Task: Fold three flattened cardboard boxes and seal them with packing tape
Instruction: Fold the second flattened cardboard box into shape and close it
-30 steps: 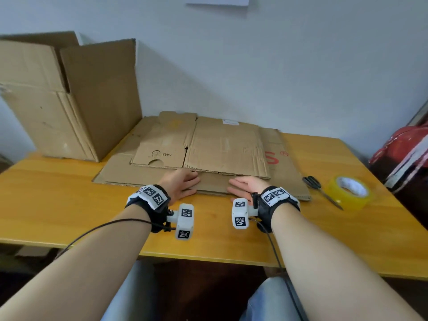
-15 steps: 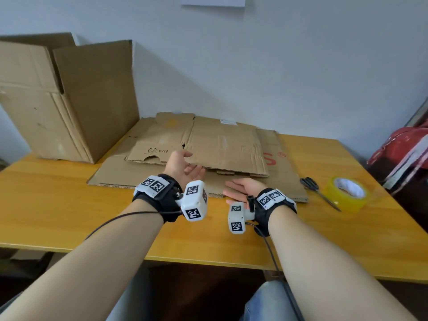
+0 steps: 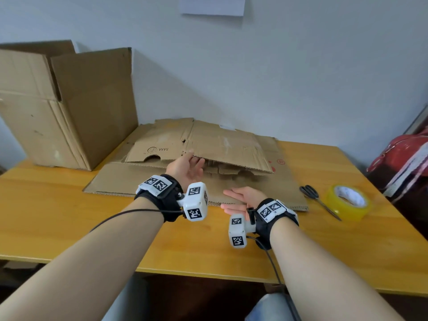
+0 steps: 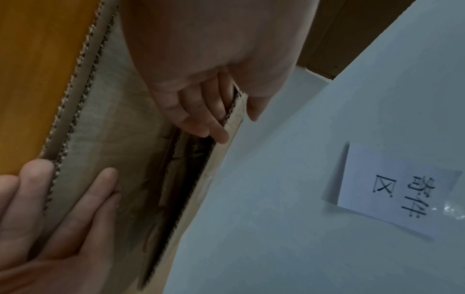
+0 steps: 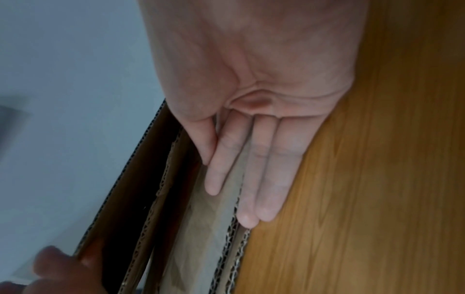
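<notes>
A stack of flattened cardboard boxes lies on the wooden table [image 3: 69, 216]. The top flattened box [image 3: 222, 147] has its near edge raised a little. My left hand [image 3: 188, 166] is palm-up at that edge, fingers under it and thumb on top; the left wrist view shows this pinch by the left hand [image 4: 208, 111]. The big bottom sheet [image 3: 129, 181] lies flat. My right hand [image 3: 239, 200] lies with straight fingers [image 5: 241, 179] at that sheet's near edge, holding nothing. A yellow tape roll [image 3: 348, 203] lies at the right.
An erected cardboard box [image 3: 69, 107] stands at the back left against the wall. Black scissors [image 3: 317, 200] lie between the cardboard and the tape. A red bag [image 3: 403, 154] sits beyond the table's right edge. A paper note [image 3: 213, 5] hangs on the wall.
My left hand left the bottom sheet, turned palm-up and slid under the top box's near edge, which has risen slightly. My right hand turned and drew back a little toward me.
</notes>
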